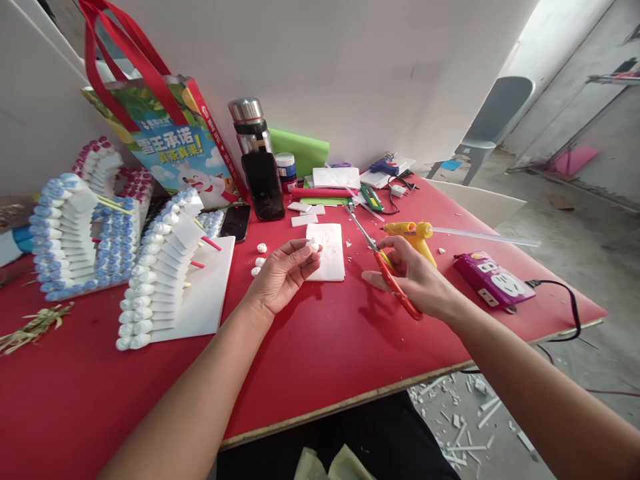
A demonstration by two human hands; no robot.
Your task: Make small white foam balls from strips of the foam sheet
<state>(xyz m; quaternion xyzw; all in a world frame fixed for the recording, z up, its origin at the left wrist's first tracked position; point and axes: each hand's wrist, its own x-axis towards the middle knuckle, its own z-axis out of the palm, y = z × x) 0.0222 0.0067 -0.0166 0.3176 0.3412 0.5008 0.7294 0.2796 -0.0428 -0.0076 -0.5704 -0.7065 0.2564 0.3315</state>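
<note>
My left hand (281, 272) is closed, with a small white rolled rosette (313, 245) pinched between thumb and fingertips. It hovers over the left part of a white paper stack (331, 257). In my right hand (420, 275) is a pair of scissors (394, 287) with orange-red handles, its blades pointing away and to the left. The thumb of that hand is stretched out apart from the fingers. Several more white rosettes (261, 248) lie on the red table to the left of the stack. Right behind the scissors lies a yellow glue gun (411, 233) with a clear glue stick.
Fan-shaped pieces edged with white rosettes (143, 300) and blue rosettes (55, 227) stand on the left. A phone (263, 187) leans against a steel flask (247, 110), beside a colourful bag (185, 150). A purple power strip (493, 280) with a black cord sits at the right edge.
</note>
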